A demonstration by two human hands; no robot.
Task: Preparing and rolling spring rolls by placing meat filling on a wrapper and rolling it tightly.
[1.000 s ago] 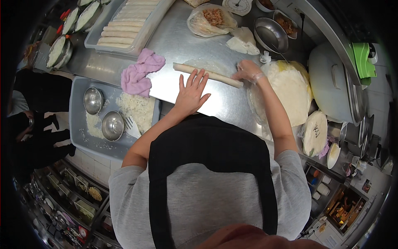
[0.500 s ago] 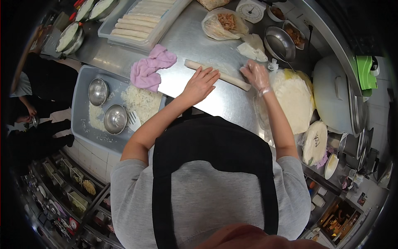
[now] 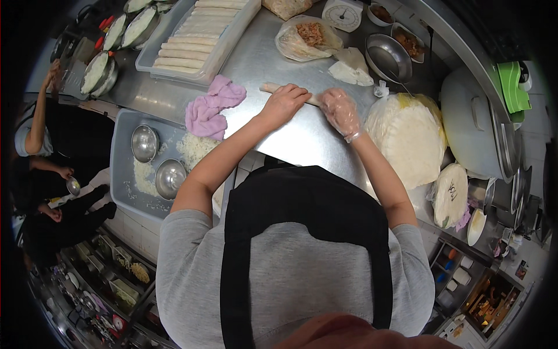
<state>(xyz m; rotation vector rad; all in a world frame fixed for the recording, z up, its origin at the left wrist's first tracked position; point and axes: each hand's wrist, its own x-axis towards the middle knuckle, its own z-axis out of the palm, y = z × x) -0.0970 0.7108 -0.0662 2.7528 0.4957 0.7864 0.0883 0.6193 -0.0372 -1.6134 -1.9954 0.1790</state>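
A long, thin, pale spring roll (image 3: 269, 88) lies on the steel worktop in front of me. My left hand (image 3: 285, 104) is bare and closed over its middle, fingers curled down on it. My right hand (image 3: 342, 113), in a clear plastic glove, closes round the roll's right end and hides it. The two hands are close together, with a short piece of roll showing between them. To the right, a stack of round white wrappers (image 3: 406, 142) sits in clear plastic. A crumpled pink towel (image 3: 215, 107) is left of my left hand.
Finished rolls (image 3: 181, 56) fill a plastic container (image 3: 235, 42) at the back left. An open bag of filling (image 3: 310, 35), a scale (image 3: 343, 15) and a metal bowl (image 3: 388, 58) stand at the back. Below left is a grey tub (image 3: 121, 168). Co-workers (image 3: 64, 139) stand at far left.
My right hand has moved left and closed on the roll's right end. My left hand has slid slightly away from me, its fingers now curled rather than flat.
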